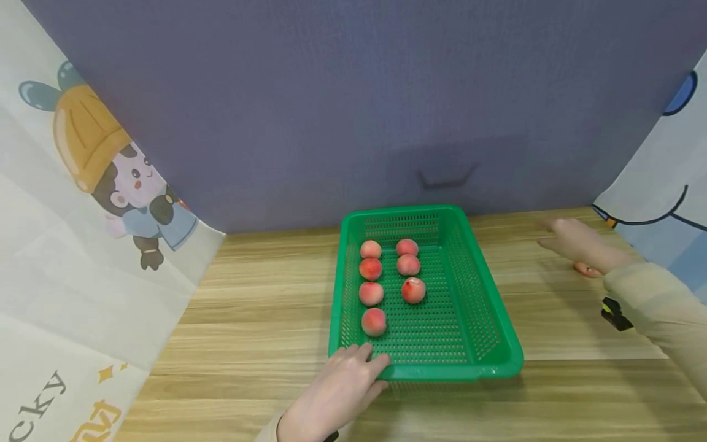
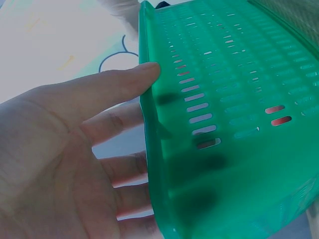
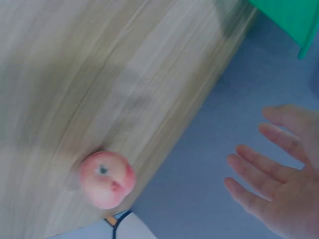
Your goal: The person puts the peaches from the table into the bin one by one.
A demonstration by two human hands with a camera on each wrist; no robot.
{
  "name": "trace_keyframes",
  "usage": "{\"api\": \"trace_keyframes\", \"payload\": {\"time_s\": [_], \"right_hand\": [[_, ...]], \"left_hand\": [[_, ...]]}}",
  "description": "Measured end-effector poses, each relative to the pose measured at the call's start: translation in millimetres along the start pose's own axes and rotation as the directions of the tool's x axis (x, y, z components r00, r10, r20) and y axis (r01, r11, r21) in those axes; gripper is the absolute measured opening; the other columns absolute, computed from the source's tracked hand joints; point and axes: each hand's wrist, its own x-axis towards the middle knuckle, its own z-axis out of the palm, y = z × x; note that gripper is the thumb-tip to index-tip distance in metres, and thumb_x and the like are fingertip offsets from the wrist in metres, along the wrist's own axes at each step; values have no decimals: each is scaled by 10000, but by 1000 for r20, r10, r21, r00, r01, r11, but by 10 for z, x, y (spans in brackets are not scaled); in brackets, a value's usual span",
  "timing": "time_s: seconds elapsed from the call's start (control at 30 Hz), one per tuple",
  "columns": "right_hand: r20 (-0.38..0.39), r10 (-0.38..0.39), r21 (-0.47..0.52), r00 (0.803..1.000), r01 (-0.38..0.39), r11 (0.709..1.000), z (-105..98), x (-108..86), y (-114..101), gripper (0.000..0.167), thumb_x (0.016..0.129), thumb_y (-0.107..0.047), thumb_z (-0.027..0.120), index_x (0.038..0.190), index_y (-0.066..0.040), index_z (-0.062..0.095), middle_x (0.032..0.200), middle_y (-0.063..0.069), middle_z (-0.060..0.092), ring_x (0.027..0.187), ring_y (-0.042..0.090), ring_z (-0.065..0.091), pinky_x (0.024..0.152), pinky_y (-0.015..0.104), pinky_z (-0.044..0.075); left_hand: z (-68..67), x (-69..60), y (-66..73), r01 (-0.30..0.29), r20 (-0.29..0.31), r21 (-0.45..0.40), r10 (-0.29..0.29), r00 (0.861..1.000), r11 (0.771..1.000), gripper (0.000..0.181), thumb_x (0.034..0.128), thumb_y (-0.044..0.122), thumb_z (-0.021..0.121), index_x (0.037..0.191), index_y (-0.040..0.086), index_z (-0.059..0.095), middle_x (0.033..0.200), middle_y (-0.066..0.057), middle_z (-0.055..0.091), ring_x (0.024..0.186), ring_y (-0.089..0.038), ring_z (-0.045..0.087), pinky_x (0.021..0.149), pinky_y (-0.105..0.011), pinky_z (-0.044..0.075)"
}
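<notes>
A green plastic basket [image 1: 436, 372] with slotted walls stands on the table, holding two rows of pink-red peaches [image 1: 371, 294] along its left and middle. At its near left corner, my left hand [image 1: 337, 387] grips the rim; in the left wrist view the thumb [image 2: 119, 84] lies on one side of the basket wall [image 2: 239, 164] and the fingers go behind it. Off to the right, my right hand [image 1: 585, 241] is in the air with fingers spread and holds nothing. A single peach [image 3: 107, 180] lies on the table below it, partly hidden by that arm in the head view.
The wood-grain table [image 1: 248, 307] ends at a blue-grey panel [image 1: 331, 110] behind the basket. White printed sheets [image 1: 66, 276] hang on the left and right sides. A small black object [image 1: 615, 314] shows at the right forearm.
</notes>
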Motion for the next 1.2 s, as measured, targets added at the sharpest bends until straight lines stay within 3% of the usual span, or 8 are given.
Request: {"api": "trace_keyframes", "payload": {"time_s": [0.13,0.2,0.3,0.43,0.6,0.73,0.97,1.2], "right_hand": [[34,38,47,999,-39,998,21,-40,99,407,866,-121,482,1156,158,423,1103,412,438,559,330,570,592,445,466],[33,43,48,999,-44,998,32,-57,152,407,865,-128,484,1139,167,426,1069,413,453,519,261,552,592,414,459],[79,87,107,993,-95,990,56,-92,220,436,874,-121,457,1197,155,360,760,321,576,389,190,496,477,366,447],[123,122,155,985,-141,978,88,-140,322,458,873,-116,437,1223,149,307,415,58,486,307,132,424,354,307,380],[54,98,39,994,-100,994,122,-175,449,429,840,-132,495,1134,165,399,498,10,520,415,133,470,539,379,418],[15,85,-41,996,-84,996,154,-197,541,441,825,-148,545,1109,172,438,703,154,586,581,199,519,673,489,401],[-17,73,-103,997,-75,992,251,-226,672,426,799,-148,577,1062,172,481,1015,385,501,825,475,518,705,534,403],[-32,107,-132,994,-110,985,354,-281,759,450,785,-176,566,1080,143,448,935,409,492,884,530,440,729,569,376]], "left_hand": [[6,1,-1,-1,-2,-4,1,1000,1000,193,733,297,682,830,164,581,684,59,474,581,-75,478,509,-164,294],[12,2,-2,-4,-8,-1,4,1000,1000,194,731,296,684,827,164,579,681,59,472,579,-76,478,508,-165,297],[20,3,-3,-9,-22,6,9,1000,1000,198,725,296,688,821,163,576,675,59,468,573,-78,478,506,-167,300],[29,4,-5,-13,-28,3,13,1000,1000,202,721,292,693,819,160,575,669,58,464,566,-78,474,503,-167,297],[37,7,-7,-13,-23,-3,13,1000,1000,208,719,287,698,828,157,579,670,56,464,564,-78,472,501,-165,295],[45,9,-9,-12,-20,-2,12,1000,1000,207,724,293,694,832,158,581,673,57,466,565,-77,473,503,-165,298],[47,11,-9,-5,-8,-5,5,1000,1000,199,729,283,692,833,158,577,671,55,463,567,-81,469,501,-167,298],[34,13,-2,-4,-10,8,4,1000,1000,195,727,294,689,818,162,579,677,55,472,579,-83,482,506,-167,293]]}}
